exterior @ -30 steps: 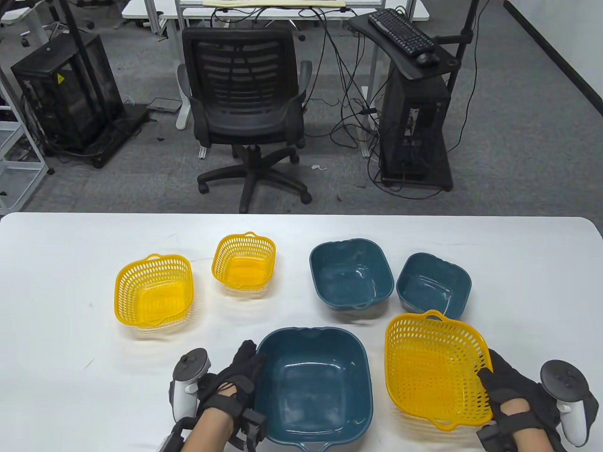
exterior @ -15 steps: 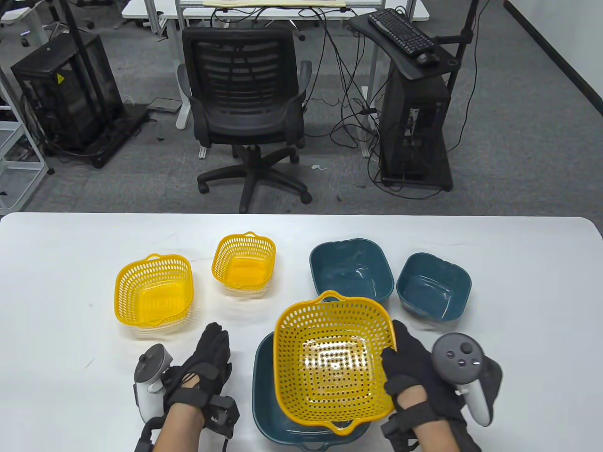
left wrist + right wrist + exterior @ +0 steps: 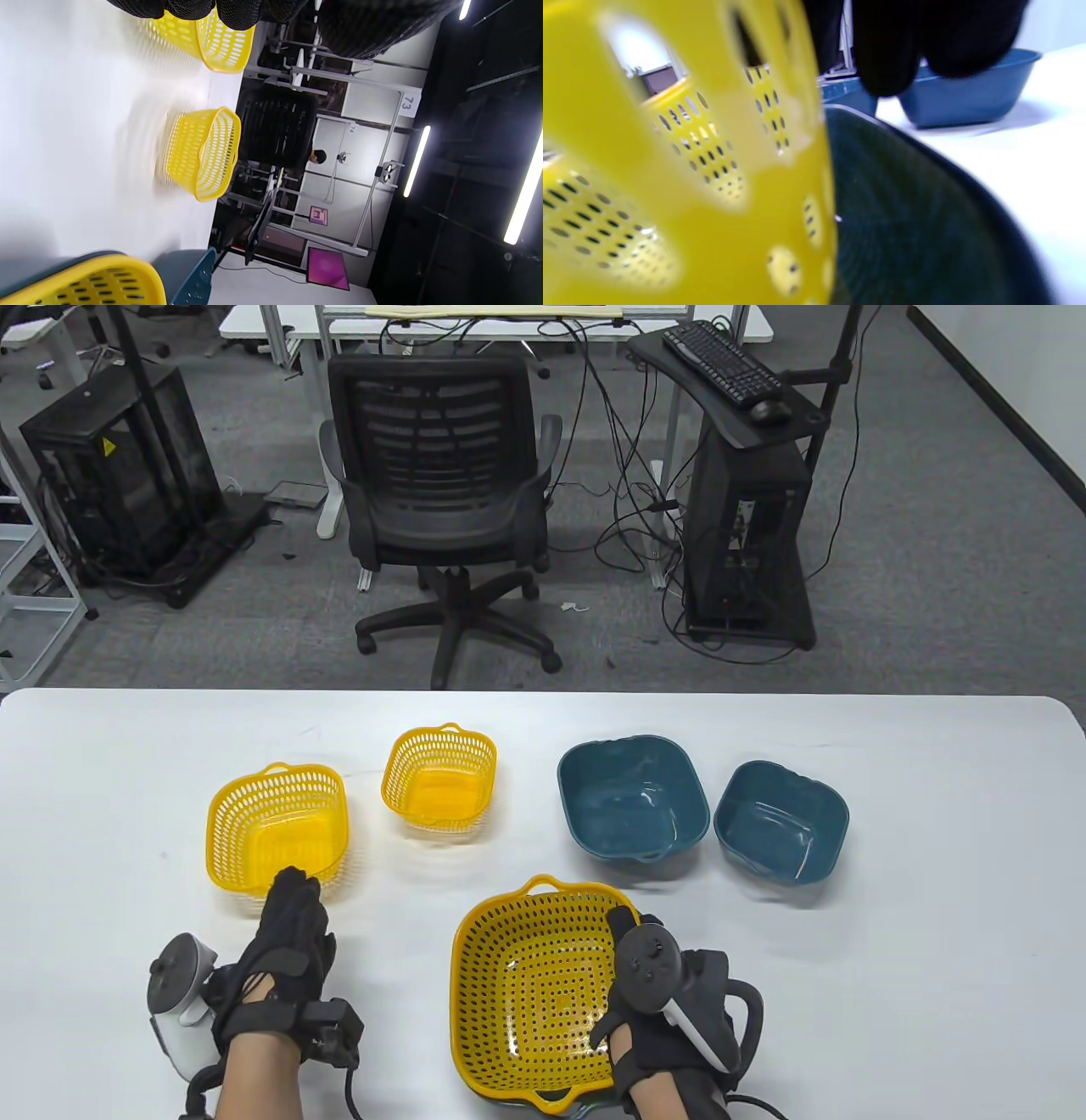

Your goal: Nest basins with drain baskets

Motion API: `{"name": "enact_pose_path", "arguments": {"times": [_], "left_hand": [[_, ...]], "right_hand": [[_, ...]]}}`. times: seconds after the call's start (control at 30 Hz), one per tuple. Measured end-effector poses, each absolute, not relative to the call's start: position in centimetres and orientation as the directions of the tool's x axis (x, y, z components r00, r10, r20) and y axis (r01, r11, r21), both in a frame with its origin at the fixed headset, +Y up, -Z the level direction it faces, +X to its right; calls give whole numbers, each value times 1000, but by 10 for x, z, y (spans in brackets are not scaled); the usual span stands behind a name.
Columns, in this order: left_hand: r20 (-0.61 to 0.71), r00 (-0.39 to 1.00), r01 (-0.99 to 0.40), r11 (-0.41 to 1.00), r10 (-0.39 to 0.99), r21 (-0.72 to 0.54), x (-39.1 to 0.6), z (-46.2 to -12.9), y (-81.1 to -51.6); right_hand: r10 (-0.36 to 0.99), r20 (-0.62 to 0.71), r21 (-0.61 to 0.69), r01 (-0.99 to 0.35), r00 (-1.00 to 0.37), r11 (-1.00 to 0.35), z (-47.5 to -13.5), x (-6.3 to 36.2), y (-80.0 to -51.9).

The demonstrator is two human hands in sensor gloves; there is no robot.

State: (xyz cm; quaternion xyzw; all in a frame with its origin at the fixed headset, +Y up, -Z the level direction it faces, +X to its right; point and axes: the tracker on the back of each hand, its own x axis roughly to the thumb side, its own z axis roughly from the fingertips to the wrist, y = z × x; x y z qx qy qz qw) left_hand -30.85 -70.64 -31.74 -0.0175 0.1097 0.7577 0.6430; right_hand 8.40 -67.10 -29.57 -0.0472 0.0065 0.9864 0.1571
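Right hand [image 3: 670, 1001] gripped the large yellow basket [image 3: 534, 993], seated in the large blue basin [image 3: 925, 220]. Left hand [image 3: 276, 967] lay spread, holding nothing, near the medium basket [image 3: 278, 830].

Left hand [image 3: 276, 963]: palm down, fingers [image 3: 293, 899] extended toward 12 o'clock. Right hand [image 3: 657, 993]: fingers [image 3: 886, 55] curled, wrist at 6 o'clock, tracker uppermost.

Office chair [image 3: 441, 483] — keyboard [image 3: 721, 360] behind

Large blue basin [image 3: 577, 1101] almost wholly hidden under large yellow basket [image 3: 534, 993], right fingers [image 3: 886, 46] blurred at basket's wall
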Motion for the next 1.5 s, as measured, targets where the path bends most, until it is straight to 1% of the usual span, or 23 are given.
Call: {"name": "enact_pose_path", "arguments": {"times": [0.03,0.07,0.2,0.27,0.33,0.4,0.43,0.5,0.53,0.57,0.63,0.7,0.73,0.8,0.83,0.87,0.97,1.1,1.17,1.2,1.27,1.43,1.5], "left_hand": [[-176,-149,-979,-120,973,165,-310,-316,-706],[-176,-126,-978,-93,976,185,-311,-316,-705],[-190,39,-963,88,981,256,-314,-315,-700],[-178,82,-956,128,981,265,-319,-312,-692],[-138,102,-952,137,985,275,-327,-309,-680],[-150,152,-916,196,977,350,-339,-312,-668],[-168,155,-916,205,974,345,-342,-316,-666],[-211,194,-908,257,958,332,-349,-333,-659],[-241,255,-891,325,936,318,-350,-342,-655],[-263,365,-847,436,893,305,-350,-351,-649],[-308,498,-780,574,811,250,-350,-367,-642],[-330,512,-767,595,793,240,-351,-386,-642],[-348,517,-761,606,782,232,-352,-395,-644],[-445,563,-708,685,696,175,-357,-420,-651],[-489,574,-674,718,656,172,-361,-425,-653],[-527,577,-646,743,624,174,-367,-435,-659],[-607,521,-657,736,600,163,-385,-448,-675],[-711,428,-699,703,558,131,-410,-453,-700],[-727,378,-713,681,574,167,-423,-452,-712],[-737,366,-720,674,568,163,-426,-452,-716],[-753,318,-772,618,577,148,-434,-452,-728],[-769,225,-838,522,598,161,-444,-452,-744],[-757,167,-859,471,632,203,-446,-451,-748]], "right_hand": [[291,-99,30,-296,-951,-955,-297,84,-675],[287,-98,35,-292,-953,-956,-297,85,-677],[303,-127,130,-319,-944,-939,-305,90,-697],[305,-141,177,-327,-942,-928,-308,95,-707],[332,-136,168,-352,-934,-921,-309,98,-711],[370,-143,171,-391,-918,-904,-308,102,-713],[387,-138,168,-406,-912,-898,-308,104,-713],[440,-146,159,-460,-886,-874,-308,112,-711],[486,-136,144,-502,-863,-853,-307,116,-711],[531,-119,128,-543,-839,-830,-308,121,-711],[607,-91,126,-614,-789,-779,-309,127,-711],[703,-43,131,-702,-710,-700,-312,134,-712],[729,-31,120,-726,-684,-677,-312,135,-712],[767,41,75,-764,-640,-641,-313,138,-708],[767,69,61,-765,-637,-641,-313,138,-706],[758,102,40,-759,-644,-650,-312,138,-702],[742,151,15,-749,-654,-663,-309,136,-696],[748,158,58,-750,-645,-659,-307,134,-695],[750,157,70,-751,-642,-657,-307,134,-695],[751,155,73,-751,-642,-657,-307,134,-695],[750,151,75,-749,-644,-658,-307,134,-695],[751,140,85,-748,-645,-658,-309,135,-697],[751,134,90,-747,-647,-659,-309,136,-698]]}}
